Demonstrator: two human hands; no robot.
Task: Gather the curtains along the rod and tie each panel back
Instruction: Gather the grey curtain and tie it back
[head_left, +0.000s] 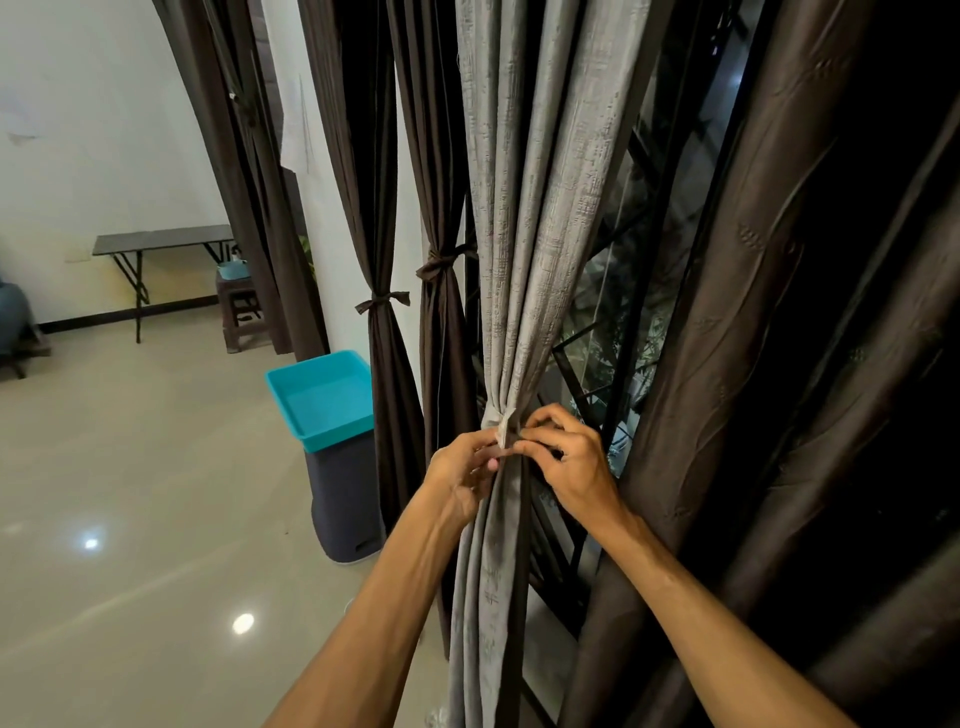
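Note:
A grey textured curtain panel (524, 218) hangs in the middle, gathered into a narrow bunch at waist height. A pale tie band (501, 423) wraps the bunch there. My left hand (465, 467) pinches the band from the left. From the right, my right hand (563, 457) pinches the other end, its fingers curled against the fabric. Two dark brown panels stand to the left, each held by a knotted brown tie (382, 302) (441, 262). A wide brown panel (737, 364) hangs loose on the right.
A turquoise tray (322, 400) sits on a dark bin (345, 499) just left of the curtains. Behind the grey panel is a window with a black metal grille (597, 374). A folding table (161, 241) and a wooden stool (239, 312) stand far left on the glossy floor.

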